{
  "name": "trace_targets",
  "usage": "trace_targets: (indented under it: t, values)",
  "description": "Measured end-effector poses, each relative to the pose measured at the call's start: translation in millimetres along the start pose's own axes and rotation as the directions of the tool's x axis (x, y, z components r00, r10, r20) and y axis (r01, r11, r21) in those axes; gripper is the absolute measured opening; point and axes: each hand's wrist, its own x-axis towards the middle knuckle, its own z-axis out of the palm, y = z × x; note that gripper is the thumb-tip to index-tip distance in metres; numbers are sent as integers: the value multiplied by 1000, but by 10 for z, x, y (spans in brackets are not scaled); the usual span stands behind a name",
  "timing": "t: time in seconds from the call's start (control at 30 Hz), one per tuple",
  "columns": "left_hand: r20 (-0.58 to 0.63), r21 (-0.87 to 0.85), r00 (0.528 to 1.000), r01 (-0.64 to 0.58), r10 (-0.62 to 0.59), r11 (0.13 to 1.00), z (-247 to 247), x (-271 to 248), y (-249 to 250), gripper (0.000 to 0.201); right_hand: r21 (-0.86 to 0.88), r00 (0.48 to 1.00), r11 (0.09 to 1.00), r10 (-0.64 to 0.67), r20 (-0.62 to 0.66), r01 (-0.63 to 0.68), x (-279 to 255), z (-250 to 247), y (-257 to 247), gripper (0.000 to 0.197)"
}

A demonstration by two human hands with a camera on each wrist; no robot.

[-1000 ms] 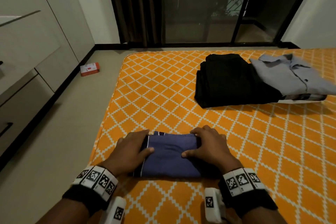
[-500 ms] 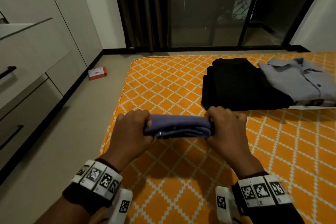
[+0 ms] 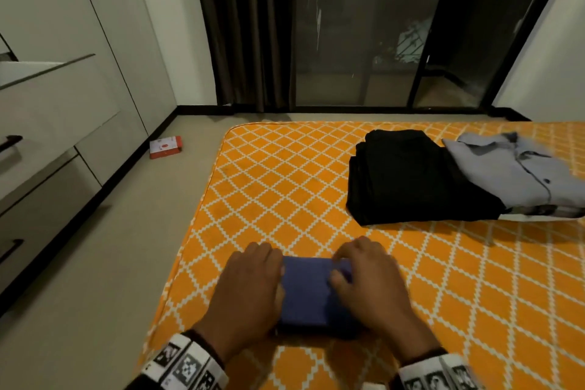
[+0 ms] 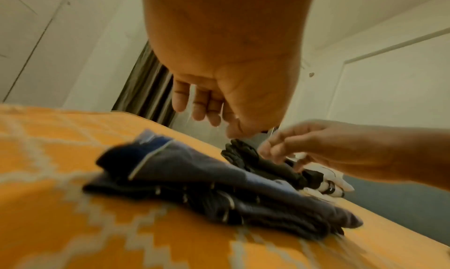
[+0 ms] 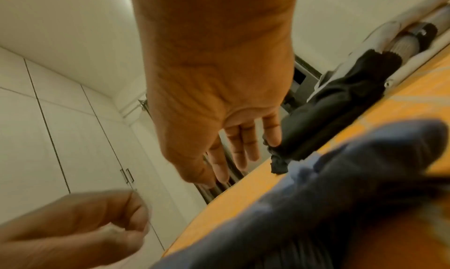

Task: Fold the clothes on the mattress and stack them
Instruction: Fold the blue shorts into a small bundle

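Whereas half a second ago both hands held it lifted, the folded blue garment [image 3: 308, 291] now lies on the orange mattress [image 3: 285, 193] near its front edge, left hand [image 3: 250, 291] and right hand [image 3: 370, 285] hovering above its ends, fingers loose and empty.

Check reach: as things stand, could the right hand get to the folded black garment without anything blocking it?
Probably yes. Only bare mattress lies between the right hand, which hangs open over the blue garment, and the black garment.
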Motion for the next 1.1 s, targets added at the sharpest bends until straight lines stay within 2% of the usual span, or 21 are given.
trace_targets:
  t: [0.03,0.07,0.13,0.17,0.23,0.33,0.4,0.5,0.6,0.63,0.7,0.73,0.77,0.8,0.83,0.9,0.93,0.97,1.0,1.03,1.1]
  values:
    - [31,7,999,-15,14,1000,138,-9,31,25,14,997,1000,-12,82,11,-4,146,-58,57]
    - [117,9,993,-4,3,1000,276,-47,34,42,7,978,1000,-22,209,21,-22,311,-105,74]
    - [276,-26,959,80,-70,996,437,-117,-23,69,-22,921,1000,2,389,7,-91,538,-149,86]
    - [351,-58,930,134,-105,989,489,-155,-82,80,-21,912,999,31,409,-24,-114,594,-133,91]
    - [463,-116,873,233,-155,966,534,-203,-215,96,-42,915,994,106,389,-97,-128,615,-64,107]
    - [506,-113,835,314,-217,943,481,-234,-349,111,-59,913,969,244,328,-238,-108,581,81,121]
    - [535,-108,809,351,-243,930,428,-252,-379,115,-59,896,939,340,286,-338,-109,563,205,120]
    - [588,-108,768,386,-254,916,352,-235,-396,117,-49,842,882,464,275,-469,-102,489,428,121]
    - [603,-81,749,400,-274,913,259,-207,-399,119,-57,838,875,477,267,-480,-88,368,530,119]
    - [563,-92,774,406,-289,909,246,-198,-409,118,-65,855,882,468,224,-466,-68,305,541,112]
    - [363,-166,869,414,-335,895,230,-186,-451,99,-44,877,889,457,151,-456,-30,198,564,92]
    - [278,-203,885,435,-374,877,239,-178,-480,87,17,870,881,462,173,-472,-21,164,569,91]
    - [236,-236,876,473,-422,849,230,-164,-487,78,96,854,860,473,217,-500,-23,134,572,96]
    - [237,-261,843,534,-482,804,230,-151,-503,73,162,835,830,486,257,-533,-18,150,588,103]
    - [275,-271,785,617,-555,738,264,-145,-529,71,204,818,802,500,283,-561,-23,167,599,106]
    - [393,-316,653,757,-648,571,301,-122,-548,77,266,799,761,510,318,-592,-27,162,593,100]
    - [437,-344,621,784,-651,516,315,-112,-557,81,305,800,745,500,333,-593,-23,171,589,91]
    - [469,-386,607,794,-642,469,323,-96,-560,76,346,804,731,484,346,-589,-15,168,572,80]
    - [505,-426,598,800,-622,423,293,-87,-541,59,377,810,722,466,356,-581,-7,183,557,71]
    - [541,-460,594,801,-595,382,260,-72,-518,42,399,818,718,452,356,-570,-3,202,556,67]
    - [575,-517,590,799,-567,308,214,-57,-491,27,447,830,701,440,342,-556,23,252,542,60]
